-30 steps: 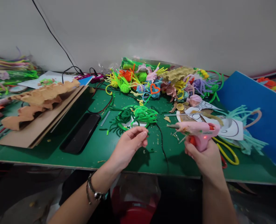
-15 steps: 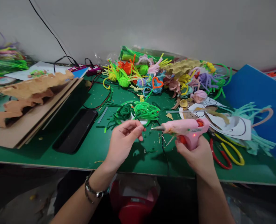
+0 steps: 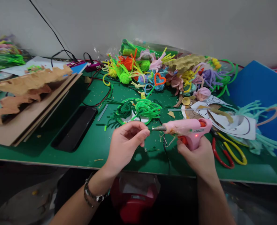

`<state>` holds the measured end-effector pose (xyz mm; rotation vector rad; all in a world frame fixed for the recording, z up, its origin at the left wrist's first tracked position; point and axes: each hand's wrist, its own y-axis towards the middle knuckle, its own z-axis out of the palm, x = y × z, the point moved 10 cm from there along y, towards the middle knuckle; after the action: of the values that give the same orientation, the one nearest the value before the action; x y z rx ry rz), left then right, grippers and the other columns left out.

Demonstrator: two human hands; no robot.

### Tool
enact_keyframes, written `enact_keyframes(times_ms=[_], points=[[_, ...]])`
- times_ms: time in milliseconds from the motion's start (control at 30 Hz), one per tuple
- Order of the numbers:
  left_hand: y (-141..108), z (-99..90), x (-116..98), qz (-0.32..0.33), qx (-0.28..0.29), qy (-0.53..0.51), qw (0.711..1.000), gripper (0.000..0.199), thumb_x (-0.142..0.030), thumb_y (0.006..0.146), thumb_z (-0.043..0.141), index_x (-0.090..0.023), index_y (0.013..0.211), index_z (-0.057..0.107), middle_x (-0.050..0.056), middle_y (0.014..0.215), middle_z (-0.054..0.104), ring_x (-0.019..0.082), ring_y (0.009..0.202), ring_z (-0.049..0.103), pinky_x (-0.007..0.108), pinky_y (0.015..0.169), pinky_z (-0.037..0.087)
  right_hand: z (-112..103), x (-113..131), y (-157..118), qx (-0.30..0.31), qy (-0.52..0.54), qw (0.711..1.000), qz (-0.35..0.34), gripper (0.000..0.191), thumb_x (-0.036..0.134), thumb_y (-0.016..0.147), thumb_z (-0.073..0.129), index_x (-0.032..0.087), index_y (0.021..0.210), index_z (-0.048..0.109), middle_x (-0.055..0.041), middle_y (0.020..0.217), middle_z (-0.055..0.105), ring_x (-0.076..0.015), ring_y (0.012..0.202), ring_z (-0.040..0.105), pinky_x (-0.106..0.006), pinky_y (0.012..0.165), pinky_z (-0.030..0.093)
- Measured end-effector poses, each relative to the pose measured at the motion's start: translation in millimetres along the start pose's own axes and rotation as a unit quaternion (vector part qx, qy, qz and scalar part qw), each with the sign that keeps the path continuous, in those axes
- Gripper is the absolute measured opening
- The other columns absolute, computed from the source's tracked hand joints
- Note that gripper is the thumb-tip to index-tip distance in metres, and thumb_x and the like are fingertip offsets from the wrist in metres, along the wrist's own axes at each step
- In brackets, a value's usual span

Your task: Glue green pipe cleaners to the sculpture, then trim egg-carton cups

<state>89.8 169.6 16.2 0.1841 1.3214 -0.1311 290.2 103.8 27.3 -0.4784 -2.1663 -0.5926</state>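
A pink hot glue gun (image 3: pixel 185 128) with a lit red light is gripped in my right hand (image 3: pixel 199 156), its metal nozzle pointing left. My left hand (image 3: pixel 129 143) has thumb and index finger pinched together close to the nozzle tip. Whatever sits in that pinch is too small to make out. Just beyond my left hand lies a round piece with bright green pipe cleaners (image 3: pixel 145 108) and a dark green bundle (image 3: pixel 125 110) on it, over a white base.
Left are a black phone (image 3: pixel 75 128) and stacked cardboard (image 3: pixel 32 109). Pliers with red and yellow handles (image 3: pixel 229 150) lie right, near a paper cutout (image 3: pixel 241 126) and a blue board (image 3: pixel 253 84). Colourful pipe-cleaner pieces (image 3: pixel 126 73) are heaped at the back. A cable (image 3: pixel 166 150) hangs below the glue gun.
My left hand has shifted slightly right, bringing its pinched fingertips closer to the nozzle. The glue gun stays nearly in place. The view has moved a little.
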Motion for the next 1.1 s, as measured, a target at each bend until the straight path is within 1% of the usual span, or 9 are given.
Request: enact_keyframes(times_ms=[133,333,533,800,1100], points=[[-1,-1.2,-1,0.003,-0.004,0.008,1.000,0.008,-0.018,0.066,0.061,-0.019,0.059,0.059,-0.007,0.045,0.047,0.004,0.039,0.042,0.017,0.040,0.035,2,4,2,0.012,0.002,1.000,0.006,0.018,0.034,0.049,0.054,0.023,0.045,0.040,0.0045,0.037,0.041,-0.0074,0.034,0.033,-0.023,0.029,0.028],[0,-0.3,-1,0.012,0.006,0.005,1.000,0.008,-0.017,0.068,0.060,-0.018,0.061,0.059,-0.007,0.047,0.047,0.004,0.041,0.042,0.015,0.040,0.035,1,4,2,0.012,0.000,1.000,0.014,0.017,0.033,0.048,0.053,0.022,0.045,0.040,0.0046,0.037,0.041,-0.0073,0.034,0.033,-0.023,0.030,0.030],[0,-1.1,-1,0.016,0.003,0.014,1.000,0.007,-0.018,0.068,0.060,-0.018,0.061,0.059,-0.007,0.048,0.046,0.004,0.041,0.039,0.015,0.040,0.035,1,4,2,0.014,-0.006,1.000,0.015,0.017,0.034,0.048,0.052,0.022,0.044,0.040,0.0040,0.036,0.039,-0.0073,0.033,0.031,-0.023,0.030,0.028],[1,-1.6,2,0.008,-0.001,0.025,1.000,0.006,-0.020,0.069,0.059,-0.019,0.063,0.059,-0.006,0.048,0.046,0.005,0.042,0.039,0.017,0.042,0.036,-1,-1,-1,-0.003,-0.027,0.999,-0.016,0.022,0.033,0.053,0.053,0.023,0.047,0.035,0.0060,0.037,0.035,-0.0064,0.034,0.029,-0.021,0.030,0.024],[2,-1.3,4,0.008,0.000,0.025,1.000,0.006,-0.021,0.069,0.060,-0.019,0.064,0.059,-0.006,0.050,0.047,0.005,0.042,0.038,0.016,0.041,0.035,-1,-5,-1,0.007,-0.033,0.999,-0.009,0.022,0.032,0.053,0.053,0.024,0.049,0.033,0.0057,0.038,0.034,-0.0070,0.035,0.030,-0.022,0.031,0.024]])
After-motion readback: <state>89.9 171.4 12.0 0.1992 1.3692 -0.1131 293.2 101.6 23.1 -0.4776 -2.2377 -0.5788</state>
